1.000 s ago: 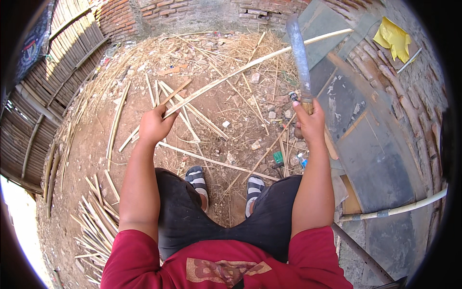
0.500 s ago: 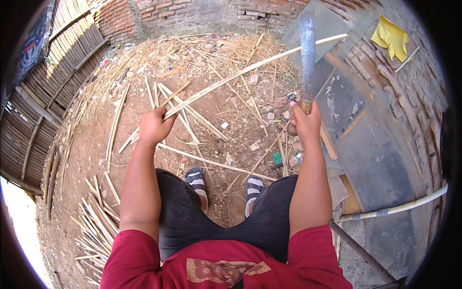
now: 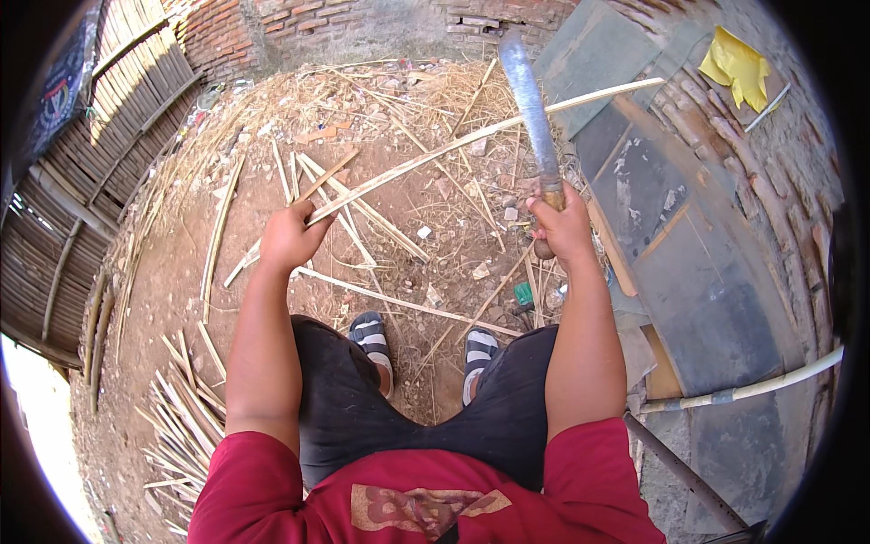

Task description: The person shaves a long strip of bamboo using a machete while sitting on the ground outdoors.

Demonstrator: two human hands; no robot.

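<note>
The left hand (image 3: 288,238) is closed around the near end of a long split bamboo strip (image 3: 471,139), which runs from the hand up and to the far right, its far end resting over a dark sheet (image 3: 671,227) on the right. The right hand (image 3: 564,227) is clenched on the wooden handle of a machete (image 3: 529,109), blade raised and pointing away, crossing above the strip. More bamboo strips (image 3: 181,417) lie bundled on the dirt ground (image 3: 181,281) at near left. A yellow cloth (image 3: 736,63) lies at far right. Both sandalled feet (image 3: 373,337) rest between the forearms.
</note>
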